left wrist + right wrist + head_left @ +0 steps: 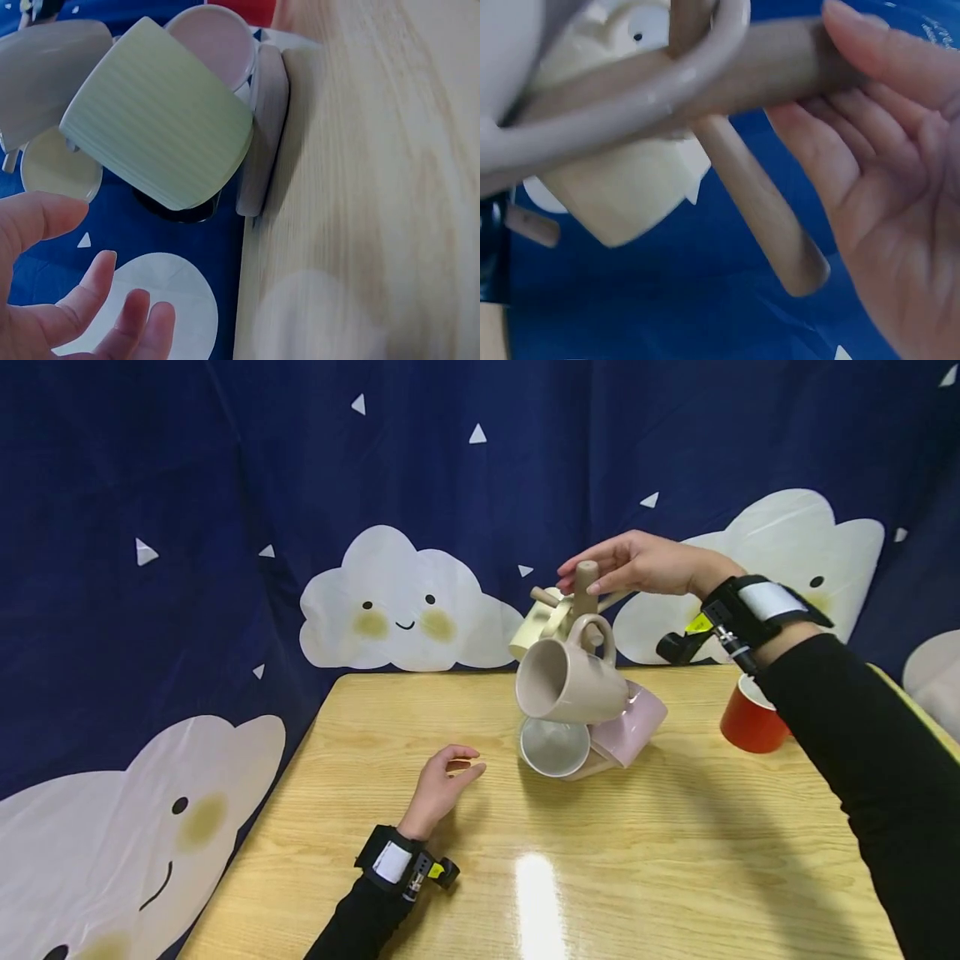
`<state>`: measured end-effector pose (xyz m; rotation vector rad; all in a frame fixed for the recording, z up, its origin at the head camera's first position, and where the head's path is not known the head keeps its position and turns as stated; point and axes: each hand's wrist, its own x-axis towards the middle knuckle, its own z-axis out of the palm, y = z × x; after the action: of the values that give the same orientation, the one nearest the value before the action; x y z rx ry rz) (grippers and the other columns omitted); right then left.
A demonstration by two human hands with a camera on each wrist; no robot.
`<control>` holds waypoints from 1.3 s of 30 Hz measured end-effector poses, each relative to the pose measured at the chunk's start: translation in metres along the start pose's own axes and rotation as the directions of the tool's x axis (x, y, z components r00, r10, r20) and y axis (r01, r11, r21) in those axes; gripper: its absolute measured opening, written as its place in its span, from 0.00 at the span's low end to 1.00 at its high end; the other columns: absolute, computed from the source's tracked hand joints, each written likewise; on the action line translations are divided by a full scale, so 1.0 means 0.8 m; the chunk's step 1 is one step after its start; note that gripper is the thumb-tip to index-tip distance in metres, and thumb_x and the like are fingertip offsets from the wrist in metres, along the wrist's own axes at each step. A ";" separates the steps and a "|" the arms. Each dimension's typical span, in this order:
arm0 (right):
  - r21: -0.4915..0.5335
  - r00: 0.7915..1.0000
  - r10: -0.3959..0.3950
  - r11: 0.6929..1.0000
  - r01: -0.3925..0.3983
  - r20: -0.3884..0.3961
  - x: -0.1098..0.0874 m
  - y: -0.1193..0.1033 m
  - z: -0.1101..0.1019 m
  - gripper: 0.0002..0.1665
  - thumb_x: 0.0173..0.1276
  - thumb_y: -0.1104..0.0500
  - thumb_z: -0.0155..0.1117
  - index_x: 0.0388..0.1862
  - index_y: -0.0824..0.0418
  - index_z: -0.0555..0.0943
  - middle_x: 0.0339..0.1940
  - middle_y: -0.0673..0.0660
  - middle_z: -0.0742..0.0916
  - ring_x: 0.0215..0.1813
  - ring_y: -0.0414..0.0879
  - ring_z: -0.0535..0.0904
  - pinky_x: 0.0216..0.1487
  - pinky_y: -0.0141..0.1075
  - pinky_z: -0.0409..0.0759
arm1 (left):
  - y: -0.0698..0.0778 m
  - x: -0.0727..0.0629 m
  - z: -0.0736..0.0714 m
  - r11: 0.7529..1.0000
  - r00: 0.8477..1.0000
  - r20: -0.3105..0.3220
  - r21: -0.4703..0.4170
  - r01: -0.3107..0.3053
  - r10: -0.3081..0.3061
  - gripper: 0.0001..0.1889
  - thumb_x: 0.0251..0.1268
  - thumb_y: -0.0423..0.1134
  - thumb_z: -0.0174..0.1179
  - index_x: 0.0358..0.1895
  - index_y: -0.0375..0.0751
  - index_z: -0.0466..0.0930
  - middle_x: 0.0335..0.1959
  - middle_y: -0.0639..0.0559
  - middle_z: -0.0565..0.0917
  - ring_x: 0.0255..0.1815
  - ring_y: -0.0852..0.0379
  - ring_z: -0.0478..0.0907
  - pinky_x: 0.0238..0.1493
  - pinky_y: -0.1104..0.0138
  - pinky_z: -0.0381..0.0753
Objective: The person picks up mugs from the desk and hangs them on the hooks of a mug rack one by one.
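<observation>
A wooden mug tree (pixel 586 581) stands at the table's far side, hung with several mugs. My right hand (pixel 648 564) pinches the top of its post between thumb and fingers. A beige mug (pixel 588 685) hangs in front, with a cream mug (pixel 622 195) behind it and a pink mug (pixel 630 727) to the right. Low on the tree is a pale green ribbed mug (pixel 161 116); part of a black mug (pixel 180 214) shows behind it. My left hand (pixel 438 785) is left of the tree, fingers loosely bent, touching no mug.
A red mug (pixel 753 718) stands on the wooden table (pixel 660 860) at the right, partly hidden by my right sleeve. Behind the table hangs a dark blue curtain (pixel 435 477) with white clouds. The tree's base (pixel 268 127) rests near the table's far edge.
</observation>
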<state>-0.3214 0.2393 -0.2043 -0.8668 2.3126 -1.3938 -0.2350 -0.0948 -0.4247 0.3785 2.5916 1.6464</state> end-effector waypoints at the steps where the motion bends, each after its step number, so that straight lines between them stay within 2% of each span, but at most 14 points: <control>1: -0.005 1.000 0.000 1.000 0.000 0.023 0.001 0.000 -0.002 0.24 0.64 0.67 0.58 0.60 0.66 0.71 0.51 0.50 0.84 0.55 0.42 0.78 0.53 0.33 0.77 | 0.001 -0.001 0.001 1.000 1.000 0.006 -0.001 -0.004 0.004 0.15 0.59 0.41 0.60 0.45 0.35 0.78 0.48 0.43 0.79 0.49 0.47 0.76 0.47 0.60 0.73; 3: -0.049 0.999 0.003 0.999 -0.001 0.044 0.003 0.001 -0.005 0.23 0.63 0.66 0.59 0.58 0.67 0.72 0.49 0.50 0.84 0.52 0.42 0.79 0.51 0.33 0.78 | 0.001 -0.003 0.003 1.000 1.000 0.013 0.004 -0.009 0.009 0.14 0.59 0.41 0.60 0.45 0.35 0.78 0.48 0.43 0.79 0.48 0.47 0.76 0.47 0.60 0.73; 8: -0.124 0.999 -0.029 0.992 0.030 0.015 0.003 0.002 -0.006 0.19 0.62 0.65 0.61 0.52 0.67 0.75 0.44 0.50 0.86 0.46 0.43 0.81 0.46 0.33 0.80 | 0.001 -0.007 0.005 0.999 0.999 0.022 0.042 -0.024 0.023 0.13 0.59 0.41 0.60 0.44 0.37 0.78 0.47 0.44 0.80 0.48 0.45 0.76 0.46 0.61 0.72; 14: -0.123 0.992 -0.128 0.984 0.125 -0.011 0.000 0.007 0.000 0.16 0.62 0.66 0.60 0.49 0.69 0.76 0.42 0.51 0.86 0.43 0.41 0.82 0.44 0.32 0.80 | 0.002 -0.012 0.007 0.997 0.999 0.031 0.058 -0.045 0.043 0.12 0.59 0.41 0.60 0.44 0.39 0.79 0.47 0.44 0.80 0.48 0.46 0.76 0.46 0.60 0.71; 21: -0.123 0.984 -0.176 0.978 0.170 -0.037 -0.004 0.014 0.001 0.15 0.62 0.68 0.60 0.48 0.69 0.76 0.41 0.52 0.86 0.42 0.41 0.82 0.43 0.32 0.81 | 0.000 -0.014 0.005 0.994 0.998 0.010 0.094 -0.059 0.059 0.12 0.58 0.40 0.61 0.43 0.38 0.79 0.46 0.44 0.80 0.47 0.46 0.78 0.45 0.61 0.71; 23: -0.140 0.983 -0.171 0.977 0.161 -0.062 -0.005 0.014 0.002 0.15 0.62 0.67 0.61 0.48 0.69 0.76 0.41 0.51 0.86 0.41 0.40 0.82 0.42 0.31 0.81 | 0.000 -0.013 0.005 0.994 0.998 0.000 0.093 -0.055 0.055 0.12 0.58 0.40 0.61 0.43 0.38 0.79 0.46 0.45 0.80 0.46 0.46 0.78 0.45 0.60 0.71; 29: -0.166 0.982 -0.084 0.985 0.055 -0.172 -0.012 0.014 0.004 0.18 0.62 0.64 0.61 0.51 0.68 0.76 0.40 0.46 0.86 0.42 0.38 0.82 0.42 0.31 0.81 | 0.003 -0.013 0.007 0.995 0.998 0.019 0.079 -0.059 0.058 0.12 0.59 0.41 0.60 0.43 0.39 0.79 0.47 0.44 0.79 0.47 0.46 0.77 0.46 0.58 0.70; 32: -0.165 0.979 -0.057 0.986 0.025 -0.197 -0.016 0.015 0.004 0.17 0.63 0.64 0.61 0.51 0.64 0.77 0.40 0.45 0.86 0.42 0.38 0.82 0.41 0.31 0.81 | 0.005 -0.013 0.009 0.995 0.998 0.023 0.078 -0.062 0.060 0.12 0.59 0.41 0.60 0.43 0.40 0.79 0.47 0.45 0.79 0.47 0.47 0.77 0.47 0.58 0.70; 36: -0.172 0.985 -0.036 0.985 0.006 -0.172 -0.016 0.012 0.000 0.16 0.62 0.63 0.62 0.50 0.61 0.78 0.41 0.46 0.86 0.43 0.39 0.82 0.43 0.32 0.81 | 0.007 -0.014 0.008 0.995 0.998 0.017 0.076 -0.061 0.059 0.12 0.59 0.41 0.60 0.43 0.40 0.79 0.47 0.45 0.79 0.48 0.46 0.77 0.47 0.58 0.70; 39: -0.159 0.997 -0.011 0.987 -0.002 -0.082 -0.010 0.010 -0.005 0.19 0.62 0.63 0.61 0.53 0.64 0.75 0.46 0.49 0.85 0.48 0.42 0.81 0.47 0.33 0.80 | 0.004 -0.016 0.006 0.996 0.998 0.019 0.074 -0.053 0.052 0.12 0.59 0.42 0.60 0.42 0.40 0.79 0.46 0.45 0.79 0.48 0.45 0.77 0.47 0.58 0.70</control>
<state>-0.3202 0.2500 -0.2093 -0.8751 2.5140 -1.2826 -0.2213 -0.0921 -0.4251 0.4668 2.6589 1.5574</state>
